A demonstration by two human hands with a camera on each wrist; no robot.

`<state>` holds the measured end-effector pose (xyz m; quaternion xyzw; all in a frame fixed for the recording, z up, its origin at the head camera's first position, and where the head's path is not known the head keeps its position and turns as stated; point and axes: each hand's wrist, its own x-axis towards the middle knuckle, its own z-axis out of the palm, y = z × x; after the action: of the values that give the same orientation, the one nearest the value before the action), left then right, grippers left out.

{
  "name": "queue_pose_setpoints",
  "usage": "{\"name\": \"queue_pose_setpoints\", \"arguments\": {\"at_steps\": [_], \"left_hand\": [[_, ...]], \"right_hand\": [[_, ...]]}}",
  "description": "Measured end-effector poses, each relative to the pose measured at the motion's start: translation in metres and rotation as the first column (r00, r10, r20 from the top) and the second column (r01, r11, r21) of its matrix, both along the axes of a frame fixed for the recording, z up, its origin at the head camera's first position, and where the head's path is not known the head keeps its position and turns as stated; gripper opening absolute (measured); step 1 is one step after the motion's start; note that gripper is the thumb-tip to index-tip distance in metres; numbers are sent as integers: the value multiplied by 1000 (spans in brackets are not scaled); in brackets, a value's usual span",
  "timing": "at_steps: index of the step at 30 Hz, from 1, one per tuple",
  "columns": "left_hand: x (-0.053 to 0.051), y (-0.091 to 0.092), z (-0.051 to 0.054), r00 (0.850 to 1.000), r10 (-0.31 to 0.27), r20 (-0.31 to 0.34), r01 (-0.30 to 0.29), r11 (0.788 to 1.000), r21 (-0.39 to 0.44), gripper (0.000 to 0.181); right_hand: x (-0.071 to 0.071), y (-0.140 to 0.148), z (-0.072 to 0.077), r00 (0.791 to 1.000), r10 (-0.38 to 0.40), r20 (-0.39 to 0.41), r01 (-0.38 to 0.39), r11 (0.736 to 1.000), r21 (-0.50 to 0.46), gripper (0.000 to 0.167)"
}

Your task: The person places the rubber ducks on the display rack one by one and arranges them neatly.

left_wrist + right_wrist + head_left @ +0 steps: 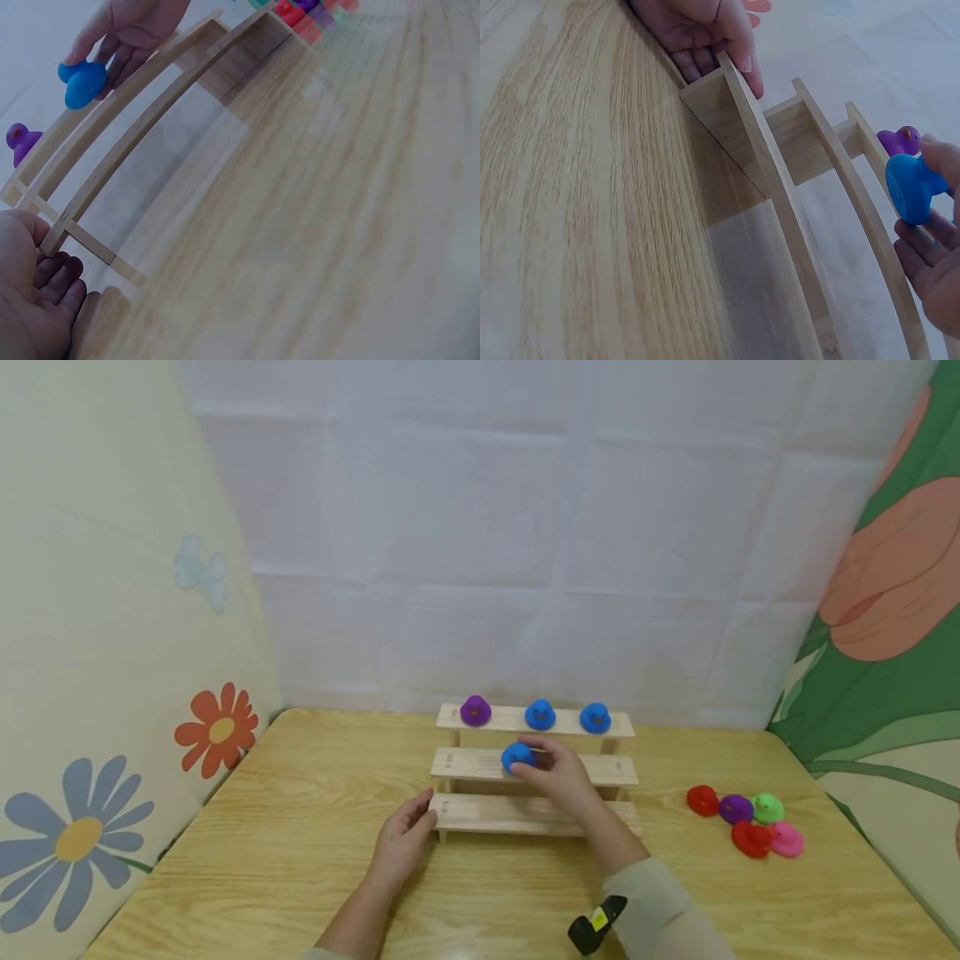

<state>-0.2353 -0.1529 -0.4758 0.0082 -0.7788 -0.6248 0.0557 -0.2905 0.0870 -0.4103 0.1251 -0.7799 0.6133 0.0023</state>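
Observation:
A three-step wooden shelf stand (517, 812) stands on the table. My right hand (558, 775) pinches a blue rubber duck (516, 757) between thumb and fingers at the middle step; in the right wrist view the duck (911, 187) is tilted, with its flat underside showing. My left hand (401, 842) holds the left end of the lowest step, thumb above and fingers curled beside it in the left wrist view. Along the top step sit a purple duck (476, 711) and two blue ducks, one in the middle (540, 715) and one at right (596, 717).
Right of the stand lie several loose ducks on the table: red (702, 800), purple (736, 809), green (768, 808), another red (752, 839) and pink (787, 840). A white cloth (525, 543) hangs behind the table (262, 860), with printed flower cloths at both sides.

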Motion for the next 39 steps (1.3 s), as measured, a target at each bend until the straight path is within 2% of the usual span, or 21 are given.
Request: {"name": "queue_pose_setpoints", "arguments": {"at_steps": [10, 20, 28, 35, 39], "left_hand": [[-1, -2, -5, 1000, 0, -1, 0, 1000, 2, 45], [0, -1, -3, 1000, 1, 7, -1, 1000, -6, 45], [1, -1, -5, 997, 7, -80, -11, 999, -39, 45], [0, -1, -1, 1000, -7, -1, 7, 1000, -10, 46], [2, -1, 2, 1000, -6, -2, 6, 1000, -13, 45]], "right_hand": [[-3, -21, 3, 1000, 12, -6, -12, 1000, -2, 46], [-7, -36, 1, 999, 40, -9, -40, 998, 42, 46], [-7, -46, 3, 999, 31, -12, -30, 997, 72, 48], [-10, -54, 2, 999, 40, 1, -40, 994, 100, 48], [-12, -57, 2, 999, 43, 4, -44, 993, 113, 47]]}}
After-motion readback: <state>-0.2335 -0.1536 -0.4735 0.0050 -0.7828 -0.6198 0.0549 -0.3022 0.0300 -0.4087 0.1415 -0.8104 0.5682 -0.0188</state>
